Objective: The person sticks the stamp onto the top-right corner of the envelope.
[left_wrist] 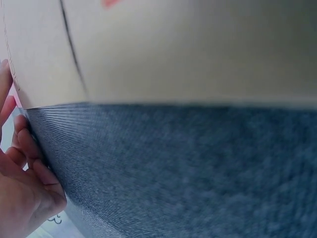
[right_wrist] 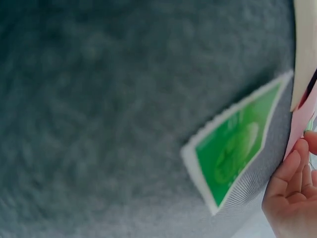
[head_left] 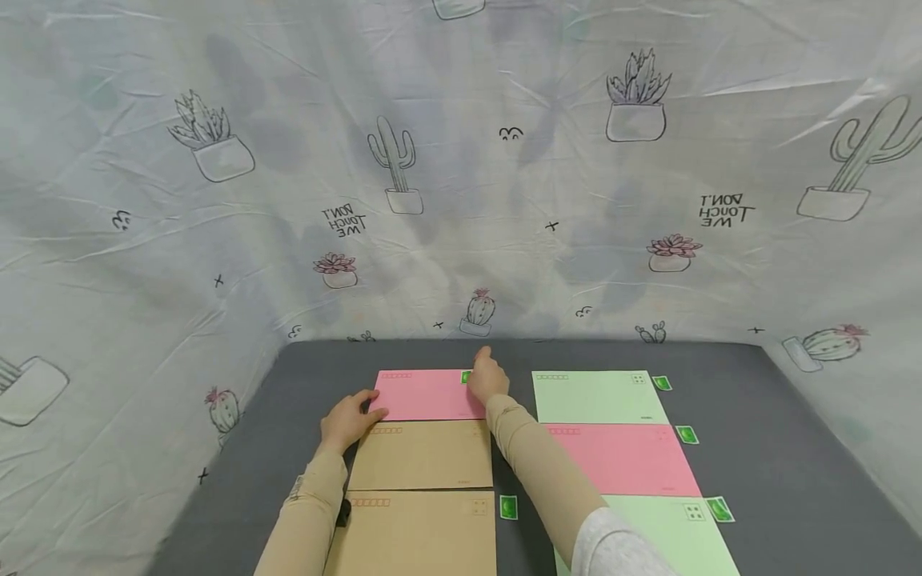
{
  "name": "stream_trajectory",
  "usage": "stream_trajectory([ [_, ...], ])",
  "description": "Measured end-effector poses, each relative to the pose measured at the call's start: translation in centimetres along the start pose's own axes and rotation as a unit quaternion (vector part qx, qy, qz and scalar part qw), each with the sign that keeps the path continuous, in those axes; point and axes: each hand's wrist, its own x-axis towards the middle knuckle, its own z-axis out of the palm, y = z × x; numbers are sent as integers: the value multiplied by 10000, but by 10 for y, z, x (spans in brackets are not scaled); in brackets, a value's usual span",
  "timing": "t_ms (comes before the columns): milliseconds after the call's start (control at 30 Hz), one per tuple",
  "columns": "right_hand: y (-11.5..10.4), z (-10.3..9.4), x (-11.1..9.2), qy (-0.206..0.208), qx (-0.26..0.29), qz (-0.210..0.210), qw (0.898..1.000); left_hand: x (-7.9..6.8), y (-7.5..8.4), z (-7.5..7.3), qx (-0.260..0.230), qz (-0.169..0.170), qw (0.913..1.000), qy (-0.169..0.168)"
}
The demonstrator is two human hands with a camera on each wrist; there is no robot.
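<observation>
A pink envelope (head_left: 425, 396) lies flat at the far end of the left column. My left hand (head_left: 348, 420) rests at its left edge, thumb and forefinger spread on the paper; in the left wrist view the hand (left_wrist: 25, 183) appears beside the envelopes' edge. At the far right corner my right hand (head_left: 490, 380) holds a small green stamp (head_left: 465, 376) against the pink paper, partly covered by the fingers. The right wrist view shows the curled fingers (right_wrist: 287, 173) at the pink edge, with only a sliver of green there.
Nearer me lie a brown envelope (head_left: 421, 456) and another brown envelope (head_left: 418, 532). The right column holds green envelopes (head_left: 598, 396) and a pink envelope (head_left: 627, 460). Loose stamps (head_left: 508, 507) lie beside envelopes on the grey table (head_left: 756, 416). A printed curtain (head_left: 461, 160) hangs behind.
</observation>
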Motion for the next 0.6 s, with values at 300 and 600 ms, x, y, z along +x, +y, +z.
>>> stream_trajectory([
  [300,-5,3,-5,255,-595,-421,9970,-1,0,-1,-44,40,9999,100],
  [600,-4,5,-7,273,-1161,-899,9888,-2,-2,0,-352,-75,9993,59],
])
